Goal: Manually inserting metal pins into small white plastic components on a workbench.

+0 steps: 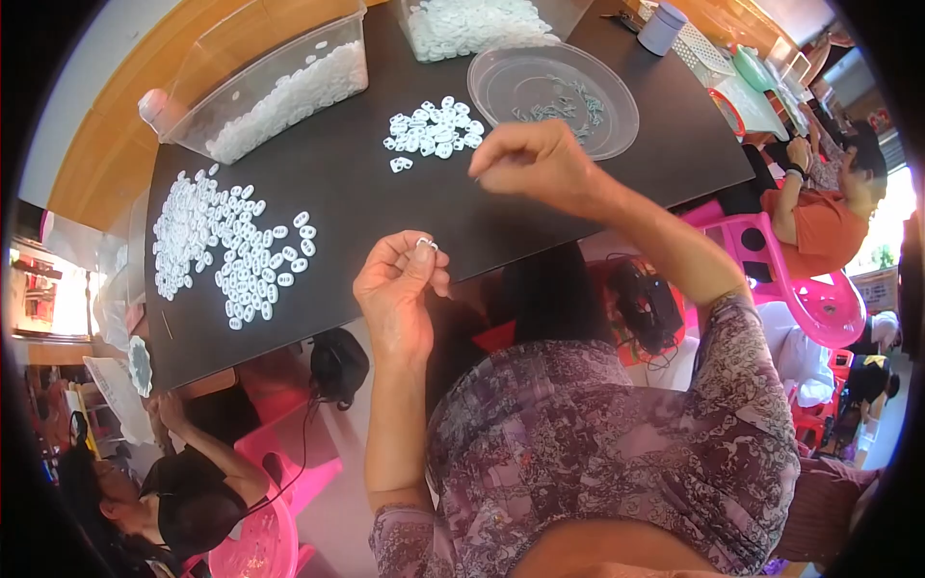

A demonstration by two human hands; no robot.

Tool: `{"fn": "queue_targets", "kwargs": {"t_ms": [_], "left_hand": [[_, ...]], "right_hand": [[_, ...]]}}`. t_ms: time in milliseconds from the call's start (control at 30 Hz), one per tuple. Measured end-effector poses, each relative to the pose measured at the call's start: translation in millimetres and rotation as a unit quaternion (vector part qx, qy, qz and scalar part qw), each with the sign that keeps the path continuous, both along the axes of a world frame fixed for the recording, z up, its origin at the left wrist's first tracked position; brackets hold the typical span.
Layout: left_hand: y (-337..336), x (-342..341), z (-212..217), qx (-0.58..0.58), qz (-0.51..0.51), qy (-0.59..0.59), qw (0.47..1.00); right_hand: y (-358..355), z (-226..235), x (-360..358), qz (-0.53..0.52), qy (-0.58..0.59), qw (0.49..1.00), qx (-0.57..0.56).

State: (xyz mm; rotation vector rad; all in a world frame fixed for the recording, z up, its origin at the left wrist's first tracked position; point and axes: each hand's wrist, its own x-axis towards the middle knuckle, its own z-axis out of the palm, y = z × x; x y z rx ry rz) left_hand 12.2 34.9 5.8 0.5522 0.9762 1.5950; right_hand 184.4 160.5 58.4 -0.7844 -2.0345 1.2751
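Near the table's front edge, my left hand (397, 289) pinches a small white plastic piece (428, 244) between thumb and fingertips. Up and to its right, my right hand (544, 169) is closed with its fingertips together; anything in them is too small to make out. Just left of those fingertips lies a small pile of white plastic pieces (436, 128) with holes. A round clear plastic lid (617, 106) lies behind my right hand and bears small grey-green parts (564, 106). Farther left spreads a large heap of white oval pieces (255, 275) with dark slots.
Two clear bins of white pieces, a left bin (279, 87) and a back bin (578, 14), stand on the dark table (356, 188). A lilac cup (662, 29) is at the back right. People sit at left (164, 482) and right (819, 212), near pink chairs (829, 308).
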Motion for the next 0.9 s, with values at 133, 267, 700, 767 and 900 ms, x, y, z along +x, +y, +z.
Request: {"fn": "queue_targets", "kwargs": {"t_ms": [133,267,700,767,900], "left_hand": [[-8,0,3,-0.003,0.028,-0.013,1.0],[-15,-1,6,0.002,0.061,0.013,0.998],[-22,-1,3,0.011,0.075,0.065,0.995],[-22,1,2,0.009,0.081,0.075,0.994],[-22,3,1,0.011,0.088,0.078,0.993]], "right_hand": [[-33,-3,-24,0.057,-0.01,0.996,-0.071],[-43,-6,-38,0.067,-0.036,0.995,-0.066],[-50,-14,-45,0.072,-0.019,0.995,-0.072],[-51,-16,-45,0.071,-0.015,0.994,-0.08],[-54,-16,-45,0.063,-0.015,0.995,-0.078]]}}
